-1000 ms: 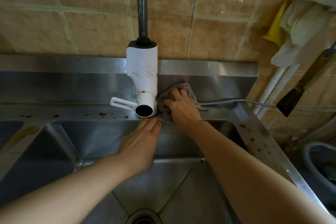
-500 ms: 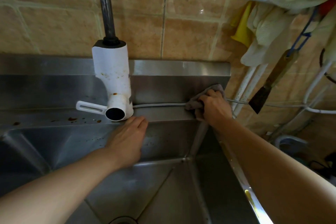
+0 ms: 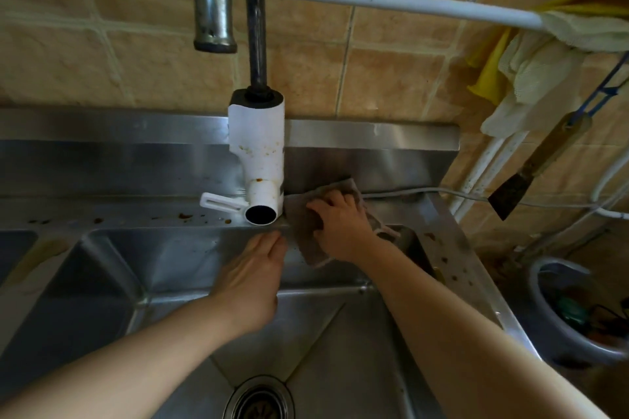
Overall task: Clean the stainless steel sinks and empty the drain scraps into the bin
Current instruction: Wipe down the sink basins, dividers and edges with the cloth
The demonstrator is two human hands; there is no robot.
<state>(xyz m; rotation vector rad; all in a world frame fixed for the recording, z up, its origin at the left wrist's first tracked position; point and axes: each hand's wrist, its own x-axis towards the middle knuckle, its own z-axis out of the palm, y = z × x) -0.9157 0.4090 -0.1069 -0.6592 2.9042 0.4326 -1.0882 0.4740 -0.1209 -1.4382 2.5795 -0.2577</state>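
— Sink (image 3: 340, 343) nearest, drain (image 3: 259, 400) at its bottom?
— Yes. Left hand (image 3: 253, 277) lies flat, fingers straight, on the back wall below the white faucet body (image 3: 258, 153); right hand (image 3: 342, 226) presses a grey rag (image 3: 306, 235) beside it.

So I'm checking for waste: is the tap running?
Off: no water falls from the spout into the sink.

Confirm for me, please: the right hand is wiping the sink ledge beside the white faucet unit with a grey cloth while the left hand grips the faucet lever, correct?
Not quite. In the head view the left hand lies flat with straight fingers on the sink's back wall, below the faucet lever, not touching it. The rest holds: the right hand presses the grey cloth on the ledge beside the white faucet unit.
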